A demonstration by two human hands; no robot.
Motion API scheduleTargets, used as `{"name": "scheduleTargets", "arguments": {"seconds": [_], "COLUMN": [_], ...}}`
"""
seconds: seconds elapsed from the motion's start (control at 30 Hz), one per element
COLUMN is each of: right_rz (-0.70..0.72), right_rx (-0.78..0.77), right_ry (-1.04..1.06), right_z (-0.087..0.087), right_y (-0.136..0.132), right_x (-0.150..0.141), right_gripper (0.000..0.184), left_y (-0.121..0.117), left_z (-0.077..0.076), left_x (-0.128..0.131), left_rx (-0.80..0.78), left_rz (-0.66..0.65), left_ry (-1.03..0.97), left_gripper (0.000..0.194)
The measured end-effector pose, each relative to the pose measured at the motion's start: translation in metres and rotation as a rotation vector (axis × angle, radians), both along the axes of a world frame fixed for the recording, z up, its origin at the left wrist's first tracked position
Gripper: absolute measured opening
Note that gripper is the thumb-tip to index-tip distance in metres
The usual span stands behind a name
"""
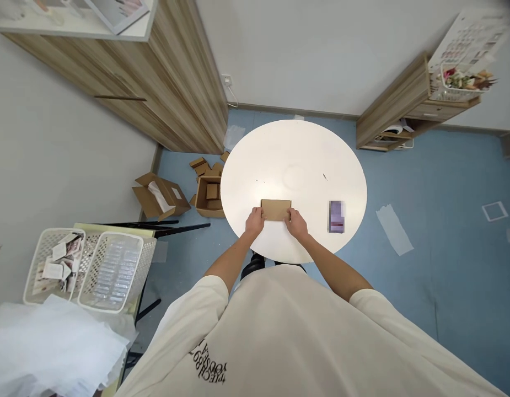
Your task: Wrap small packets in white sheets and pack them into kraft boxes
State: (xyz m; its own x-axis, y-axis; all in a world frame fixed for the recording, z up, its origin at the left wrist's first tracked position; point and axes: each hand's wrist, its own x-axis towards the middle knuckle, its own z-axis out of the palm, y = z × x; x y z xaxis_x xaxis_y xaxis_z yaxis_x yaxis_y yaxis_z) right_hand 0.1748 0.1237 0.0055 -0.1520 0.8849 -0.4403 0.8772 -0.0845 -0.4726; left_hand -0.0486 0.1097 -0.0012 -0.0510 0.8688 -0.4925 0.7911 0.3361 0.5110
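Note:
A small brown cardboard box (275, 210) lies flat near the front of the round white table (296, 149). My left hand (255, 220) grips its left end, with the fingers closed around the corner. At the opposite end, my right hand (296, 223) holds the box in the same way. The lid looks closed, and whatever is inside is hidden. To the right of my right hand lies a purple rectangular item (336, 216), blurred so that I cannot make out its kind.
An open carton (200, 201) with small boxes stands on the floor left of the table, near another open carton (178, 201). White baskets (81, 292) sit on a side stand at left. A wooden cabinet (188, 82) and a low shelf (397, 105) stand behind.

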Motion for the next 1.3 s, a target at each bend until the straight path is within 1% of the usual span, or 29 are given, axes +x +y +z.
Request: {"name": "scheduleTargets", "arguments": {"seconds": [0.1, 0.23, 0.33, 0.4, 0.47, 0.57, 0.7, 0.83, 0.97, 1.03, 1.13, 1.2, 1.3], "right_rz": [0.041, 0.1, 0.141, 0.171, 0.194, 0.212, 0.245, 0.298, 0.355, 0.369, 0.358, 0.359, 0.404], "right_rx": [-0.003, 0.0, -0.015, -0.015, -0.001, 0.039, 0.105, 0.139, 0.151, 0.153, 0.164, 0.156, 0.124], "right_ry": [-0.006, -0.024, -0.025, -0.009, 0.014, 0.056, 0.116, 0.148, 0.181, 0.221, 0.277, 0.279, 0.253], "right_z": [-0.002, 0.001, 0.004, 0.005, 0.006, 0.007, 0.011, 0.015, 0.015, 0.014, 0.011, 0.009, 0.009], "right_y": [0.006, 0.016, 0.021, 0.023, 0.024, 0.024, 0.023, 0.02, 0.022, 0.026, 0.034, 0.037, 0.037], "right_x": [0.002, 0.001, -0.012, -0.028, -0.05, -0.096, -0.171, -0.249, -0.314, -0.338, -0.363, -0.373, -0.38], "right_gripper": [0.036, 0.035, 0.034, 0.034, 0.035, 0.036, 0.039, 0.043, 0.046, 0.049, 0.054, 0.055, 0.05], "left_y": [-0.001, -0.01, -0.019, -0.025, -0.029, -0.032, -0.04, -0.055, -0.068, -0.069, -0.069, -0.071, -0.08], "left_z": [0.001, 0.005, 0.01, 0.011, 0.012, 0.015, 0.024, 0.036, 0.042, 0.042, 0.039, 0.036, 0.032], "left_x": [0.003, 0.002, -0.008, -0.022, -0.042, -0.081, -0.148, -0.22, -0.28, -0.302, -0.323, -0.332, -0.337], "left_rx": [-0.008, 0.005, 0.023, 0.056, 0.092, 0.127, 0.153, 0.174, 0.19, 0.196, 0.198, 0.191, 0.188], "left_rz": [0.056, 0.086, 0.107, 0.14, 0.179, 0.245, 0.34, 0.382, 0.431, 0.45, 0.481, 0.499, 0.498], "left_ry": [0.002, -0.043, -0.059, -0.051, -0.04, -0.041, -0.038, -0.037, -0.034, -0.054, -0.093, -0.115, -0.14], "left_gripper": [0.018, 0.024, 0.029, 0.03, 0.031, 0.034, 0.038, 0.038, 0.038, 0.036, 0.034, 0.034, 0.036]}}
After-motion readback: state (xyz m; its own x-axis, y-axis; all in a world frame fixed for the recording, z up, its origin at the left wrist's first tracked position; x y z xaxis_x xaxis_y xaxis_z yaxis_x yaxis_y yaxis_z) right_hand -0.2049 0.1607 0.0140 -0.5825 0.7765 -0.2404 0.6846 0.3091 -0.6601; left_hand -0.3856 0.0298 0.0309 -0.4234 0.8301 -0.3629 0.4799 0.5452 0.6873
